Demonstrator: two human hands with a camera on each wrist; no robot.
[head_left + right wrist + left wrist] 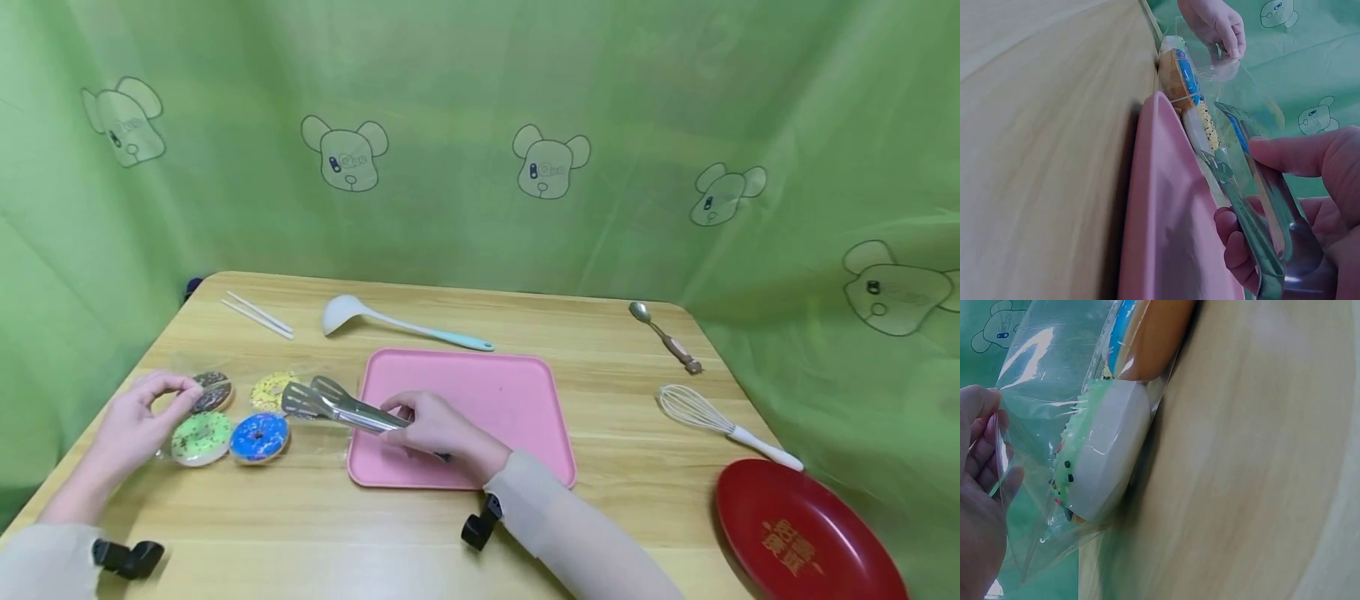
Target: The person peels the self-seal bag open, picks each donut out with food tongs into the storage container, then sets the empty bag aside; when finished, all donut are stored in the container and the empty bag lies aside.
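My left hand (144, 417) pinches the edge of a clear plastic bag (1032, 434) between thumb and fingers, lifting that side. Inside the bag lie a green doughnut (197, 448), a blue doughnut (247, 450), a yellow doughnut (265, 390) and a chocolate doughnut (213, 398), all with sprinkles. My right hand (444, 429) grips metal tongs (358, 414) above a pink tray (517, 400). The slotted ends of the tongs point left, spread apart, and overlap the bag near the yellow doughnut in the head view.
White chopsticks (257, 317) and a ladle with a turquoise handle (390, 320) lie behind the tray. Along the right side are a spoon (663, 336), a whisk (723, 423) and a red plate (840, 533). A green curtain (450, 233) borders the wooden table (300, 533).
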